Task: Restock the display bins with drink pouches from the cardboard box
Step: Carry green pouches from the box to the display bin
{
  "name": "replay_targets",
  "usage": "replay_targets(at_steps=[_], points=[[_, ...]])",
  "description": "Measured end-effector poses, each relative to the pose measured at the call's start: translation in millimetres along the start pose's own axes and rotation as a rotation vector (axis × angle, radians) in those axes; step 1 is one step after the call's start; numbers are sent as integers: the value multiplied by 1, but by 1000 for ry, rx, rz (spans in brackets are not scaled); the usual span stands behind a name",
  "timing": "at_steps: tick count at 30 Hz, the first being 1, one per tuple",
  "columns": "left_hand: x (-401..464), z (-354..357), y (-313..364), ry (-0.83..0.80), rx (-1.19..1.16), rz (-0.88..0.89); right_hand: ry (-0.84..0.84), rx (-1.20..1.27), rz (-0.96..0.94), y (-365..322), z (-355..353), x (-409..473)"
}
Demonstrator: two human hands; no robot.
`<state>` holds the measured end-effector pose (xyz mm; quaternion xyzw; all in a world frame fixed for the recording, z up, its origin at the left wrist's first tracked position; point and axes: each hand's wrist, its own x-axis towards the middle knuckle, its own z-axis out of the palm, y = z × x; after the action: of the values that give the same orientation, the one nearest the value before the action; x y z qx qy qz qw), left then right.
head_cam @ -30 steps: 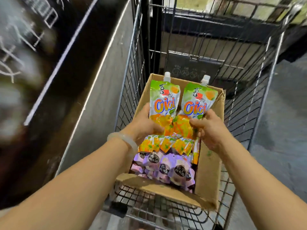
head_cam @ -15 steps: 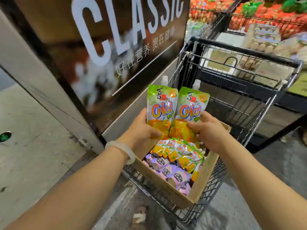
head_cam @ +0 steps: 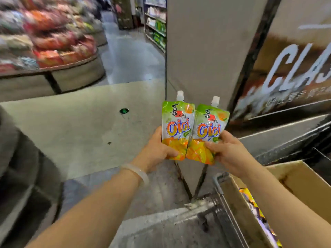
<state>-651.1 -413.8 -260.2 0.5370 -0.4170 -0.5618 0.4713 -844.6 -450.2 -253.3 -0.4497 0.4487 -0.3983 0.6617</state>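
I've got two green-and-orange foil drink pouches with white screw caps, one per hand, upright and side by side in front of me, edges touching. My left hand (head_cam: 157, 149) clenches the bottom of the left drink pouch (head_cam: 177, 129), thumb across the front. My right hand (head_cam: 231, 151) grips the right drink pouch (head_cam: 209, 133) the same way, low down. The open brown cardboard box (head_cam: 302, 183) sits at lower right, more pouches inside, only partly in view. No display bin close by; blurred round produce stand (head_cam: 53, 68) far left.

Risks, my call: both grips are low on slick foil, so the top-heavy pouches could fold over or slip out mid-carry. Squeezing harder could stress the seams. The grey pillar (head_cam: 202, 51) corner stands directly ahead, easy to clip.
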Motion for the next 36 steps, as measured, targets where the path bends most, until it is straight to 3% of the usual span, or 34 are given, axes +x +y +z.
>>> replay_targets(at_steps=[14,23,36], points=[[-268,-372,2,711,-146,126,-636,-106,121,81,457,-33],[-442,-497,-19,1139,-231,156,-1085,-193,222,139,681,-108],[-610,-628,-28,1605,-356,272,-1492,-289,200,195,929,-223]])
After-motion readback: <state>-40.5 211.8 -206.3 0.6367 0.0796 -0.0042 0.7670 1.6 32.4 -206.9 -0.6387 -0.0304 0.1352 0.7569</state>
